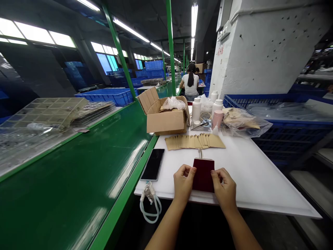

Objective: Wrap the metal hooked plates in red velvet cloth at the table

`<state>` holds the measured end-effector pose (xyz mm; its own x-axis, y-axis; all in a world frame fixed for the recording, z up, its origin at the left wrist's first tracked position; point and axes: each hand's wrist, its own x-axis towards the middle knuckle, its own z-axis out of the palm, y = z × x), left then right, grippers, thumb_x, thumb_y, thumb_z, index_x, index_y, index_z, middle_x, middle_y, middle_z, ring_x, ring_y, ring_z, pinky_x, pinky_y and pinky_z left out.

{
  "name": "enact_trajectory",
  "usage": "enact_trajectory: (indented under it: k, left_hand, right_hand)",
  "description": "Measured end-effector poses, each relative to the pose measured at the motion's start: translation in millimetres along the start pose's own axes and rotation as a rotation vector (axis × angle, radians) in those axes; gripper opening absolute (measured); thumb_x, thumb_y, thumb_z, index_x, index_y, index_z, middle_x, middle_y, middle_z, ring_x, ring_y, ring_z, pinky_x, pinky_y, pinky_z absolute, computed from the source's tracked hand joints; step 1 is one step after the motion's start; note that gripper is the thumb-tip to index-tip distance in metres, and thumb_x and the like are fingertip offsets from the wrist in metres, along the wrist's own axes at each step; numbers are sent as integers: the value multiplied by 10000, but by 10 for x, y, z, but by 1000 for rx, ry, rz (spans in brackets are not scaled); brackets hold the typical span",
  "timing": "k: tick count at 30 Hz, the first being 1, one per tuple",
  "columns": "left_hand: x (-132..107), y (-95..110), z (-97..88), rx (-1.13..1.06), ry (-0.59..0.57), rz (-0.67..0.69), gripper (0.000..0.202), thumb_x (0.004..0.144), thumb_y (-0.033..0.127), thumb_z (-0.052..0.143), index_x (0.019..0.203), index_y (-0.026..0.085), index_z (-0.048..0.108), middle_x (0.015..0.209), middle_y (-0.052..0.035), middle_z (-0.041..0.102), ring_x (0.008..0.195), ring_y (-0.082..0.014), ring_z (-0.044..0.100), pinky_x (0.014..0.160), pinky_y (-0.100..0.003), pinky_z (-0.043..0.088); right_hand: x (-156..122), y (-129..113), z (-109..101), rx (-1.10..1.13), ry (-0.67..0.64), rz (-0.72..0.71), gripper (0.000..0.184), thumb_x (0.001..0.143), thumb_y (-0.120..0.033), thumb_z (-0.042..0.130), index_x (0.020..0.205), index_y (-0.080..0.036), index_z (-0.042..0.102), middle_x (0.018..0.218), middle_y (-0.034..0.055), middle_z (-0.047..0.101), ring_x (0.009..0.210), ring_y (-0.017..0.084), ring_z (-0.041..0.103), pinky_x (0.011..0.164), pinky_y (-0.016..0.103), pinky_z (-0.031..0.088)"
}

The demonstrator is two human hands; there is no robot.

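Observation:
Between my two hands is a dark red, flat velvety piece [203, 175], roughly square, with a pale strip along its top edge. My left hand [183, 182] pinches its left edge with thumb and fingers. On the opposite edge, my right hand [224, 187] grips it the same way. Just beyond its top edge a small metal piece [200, 153] lies on the white table [249, 166]. Farther back, a row of overlapping tan paper envelopes [192, 141] spreads across the tabletop.
A phone [153, 165] with a looped strap [151, 205] lies at left, beside the green conveyor [104, 156]. Behind the envelopes stand an open cardboard box [166, 121], white bottles [196, 109], a pink bottle [217, 119] and a plastic bag [243, 121]. Blue crates [291, 135] flank the right side.

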<state>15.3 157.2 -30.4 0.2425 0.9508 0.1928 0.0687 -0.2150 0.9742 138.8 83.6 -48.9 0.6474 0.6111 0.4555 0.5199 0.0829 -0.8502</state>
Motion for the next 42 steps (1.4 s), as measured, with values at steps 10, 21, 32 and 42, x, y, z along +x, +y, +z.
enact_trajectory:
  k: [10,21,32,42]
  left_hand:
    - [8,22,13,-30,-1,-20,335,794,451,632,669,146,577,613,16,524,598,-110,461,590,-221,375]
    - [44,54,21,19,-5,-68,397,779,503,617,623,155,509,570,29,479,550,-96,412,529,-211,326]
    - [164,280,-68,560,-36,-94,413,781,542,560,564,190,549,586,11,599,567,-137,508,556,-254,296]
    - [200,281,-207,661,-84,19,347,818,547,537,763,206,570,737,-5,621,676,-174,547,606,-274,346]
  right_hand:
    - [12,6,12,-3,10,-7,366,897,-424,497,614,-194,476,635,-13,463,621,130,418,616,263,350]
    - [18,-14,25,19,34,19,353,872,-402,542,595,-190,483,609,-27,450,596,117,405,608,248,346]
    - [133,-64,33,-33,61,118,483,831,-487,556,486,-187,400,509,-39,370,523,100,338,555,245,300]
    - [164,-67,32,-78,54,129,519,819,-542,514,463,-190,373,478,-31,361,511,105,331,550,252,293]
